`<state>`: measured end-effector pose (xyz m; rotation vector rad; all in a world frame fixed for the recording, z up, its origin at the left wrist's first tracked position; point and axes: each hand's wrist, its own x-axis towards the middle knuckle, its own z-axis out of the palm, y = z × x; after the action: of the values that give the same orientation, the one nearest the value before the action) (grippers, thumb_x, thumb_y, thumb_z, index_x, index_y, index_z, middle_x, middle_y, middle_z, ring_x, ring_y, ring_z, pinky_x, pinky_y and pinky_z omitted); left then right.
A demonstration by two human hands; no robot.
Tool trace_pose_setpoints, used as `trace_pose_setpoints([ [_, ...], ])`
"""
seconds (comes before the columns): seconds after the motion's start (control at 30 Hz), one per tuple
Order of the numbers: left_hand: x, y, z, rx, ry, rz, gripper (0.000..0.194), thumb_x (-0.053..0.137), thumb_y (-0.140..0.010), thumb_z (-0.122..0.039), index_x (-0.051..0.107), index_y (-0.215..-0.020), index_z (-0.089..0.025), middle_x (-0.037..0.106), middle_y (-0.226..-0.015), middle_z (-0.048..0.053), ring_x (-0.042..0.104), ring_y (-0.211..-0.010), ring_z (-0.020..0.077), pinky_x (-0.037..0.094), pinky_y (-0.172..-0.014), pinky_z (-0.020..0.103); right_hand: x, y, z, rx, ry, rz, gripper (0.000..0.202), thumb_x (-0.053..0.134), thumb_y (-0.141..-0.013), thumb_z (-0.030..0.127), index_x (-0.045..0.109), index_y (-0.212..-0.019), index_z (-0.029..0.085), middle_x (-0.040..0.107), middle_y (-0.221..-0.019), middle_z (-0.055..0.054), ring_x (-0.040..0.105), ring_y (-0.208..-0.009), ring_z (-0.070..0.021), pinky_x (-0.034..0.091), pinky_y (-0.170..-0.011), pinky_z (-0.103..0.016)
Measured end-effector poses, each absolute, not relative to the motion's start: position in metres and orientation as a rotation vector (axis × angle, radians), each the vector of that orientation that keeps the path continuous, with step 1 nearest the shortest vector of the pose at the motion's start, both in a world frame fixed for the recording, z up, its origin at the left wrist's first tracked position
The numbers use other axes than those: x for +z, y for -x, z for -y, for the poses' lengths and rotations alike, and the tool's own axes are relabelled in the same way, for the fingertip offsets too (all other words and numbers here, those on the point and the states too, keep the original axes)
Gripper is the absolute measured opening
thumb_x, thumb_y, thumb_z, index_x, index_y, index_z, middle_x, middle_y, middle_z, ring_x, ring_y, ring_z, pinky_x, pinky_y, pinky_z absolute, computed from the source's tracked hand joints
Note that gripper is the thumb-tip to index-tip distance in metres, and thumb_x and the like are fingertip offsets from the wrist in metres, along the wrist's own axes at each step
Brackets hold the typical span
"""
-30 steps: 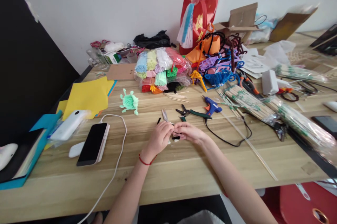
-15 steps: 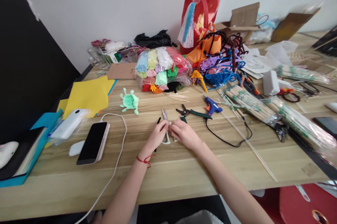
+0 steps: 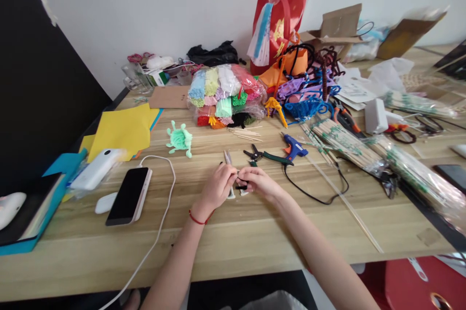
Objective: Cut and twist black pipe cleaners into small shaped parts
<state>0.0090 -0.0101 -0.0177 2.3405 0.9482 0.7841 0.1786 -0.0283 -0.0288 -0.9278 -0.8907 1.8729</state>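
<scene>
**Thin, black, fuzzy-looking strip (image 3: 241, 187) in play!**

We're pinching it in our right hand (image 3: 259, 182), close against our curled left hand (image 3: 218, 186), whose grip we can't tell; silver-bladed scissors (image 3: 227, 157) poke out just beyond the left.

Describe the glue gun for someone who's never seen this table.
From the tall red bag at the back of the table, come forward toward the right hand. Beyond it, beside the green-handled cutters, lies the glue gun: the only blue, pistol-shaped tool.
</scene>
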Motion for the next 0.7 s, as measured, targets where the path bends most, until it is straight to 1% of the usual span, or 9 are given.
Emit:
trace_pose_setpoints([
  [0.17,-0.019,-0.007,0.007,0.798,-2.402,-0.926,0.021,0.033,-0.093,-0.026,0.051,-0.085,-0.020,0.055,-0.082,0.004,0.047,-0.081,0.0187,0.039,-0.076,0.031,-0.027,-0.178,0.029,1.959,0.890,0.767,0.021,0.075,-0.062,0.028,0.064,-0.070,0.013,0.061,-0.067,-0.003,0.047,-0.053,-0.0071,0.029,-0.043,-0.018],
  [0.3,-0.016,-0.007,0.008,0.801,-2.340,-0.914,0.024,0.032,-0.094,-0.026,0.050,-0.081,-0.020,0.054,-0.079,0.004,0.047,-0.080,0.0183,0.039,-0.076,0.031,-0.028,-0.178,0.029,2.013,0.832,0.712,0.019,0.075,-0.062,0.026,0.063,-0.071,0.013,0.061,-0.066,-0.002,0.049,-0.055,-0.0076,0.030,-0.043,-0.017],
  [0.43,-0.013,-0.006,0.009,0.797,-2.352,-0.882,0.021,0.035,-0.093,-0.026,0.050,-0.079,-0.020,0.055,-0.080,0.004,0.047,-0.080,0.0182,0.039,-0.077,0.032,-0.029,-0.179,0.029,2.027,0.820,0.698,0.019,0.075,-0.063,0.024,0.065,-0.074,0.012,0.062,-0.069,-0.003,0.051,-0.058,-0.0080,0.030,-0.043,-0.016],
  [0.6,-0.013,-0.009,0.010,0.751,-2.341,-0.875,0.025,0.033,-0.093,-0.026,0.050,-0.076,-0.020,0.055,-0.077,0.005,0.047,-0.078,0.0182,0.039,-0.076,0.031,-0.034,-0.181,0.028,1.975,0.871,0.765,0.022,0.076,-0.062,0.028,0.067,-0.074,0.013,0.064,-0.070,-0.004,0.053,-0.059,-0.0089,0.032,-0.045,-0.017],
  [0.7,-0.015,-0.012,0.011,0.738,-2.303,-0.931,0.026,0.030,-0.094,-0.026,0.049,-0.076,-0.020,0.054,-0.076,0.004,0.047,-0.078,0.0178,0.038,-0.075,0.031,-0.038,-0.180,0.026,1.842,0.962,0.892,0.025,0.075,-0.063,0.034,0.067,-0.075,0.014,0.065,-0.071,-0.004,0.052,-0.056,-0.0086,0.034,-0.046,-0.018],
])
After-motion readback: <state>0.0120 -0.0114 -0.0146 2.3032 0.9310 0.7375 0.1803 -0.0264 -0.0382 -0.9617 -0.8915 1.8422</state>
